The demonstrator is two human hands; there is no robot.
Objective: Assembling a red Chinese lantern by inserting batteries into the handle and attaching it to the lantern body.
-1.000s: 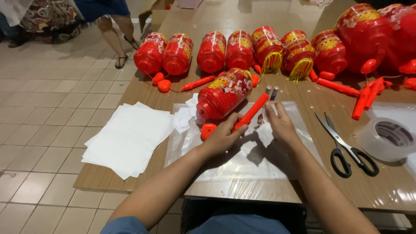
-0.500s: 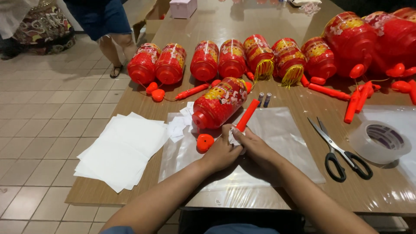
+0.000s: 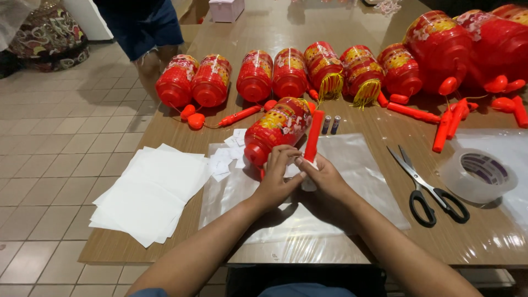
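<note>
Wooden table beside a tiled floor carries a row of red lanterns, scissors, a tape roll and a white paper stack. At its near edge, over a clear plastic sheet, the left hand steadies a lying red lantern. The right hand has its fingers closed on a red stick handle, held upright, apparently so its base can be worked on.

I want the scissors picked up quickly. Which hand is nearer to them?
Right. The right hand is left of the scissors, apart from them; the left hand lies farther left, beyond it.
</note>
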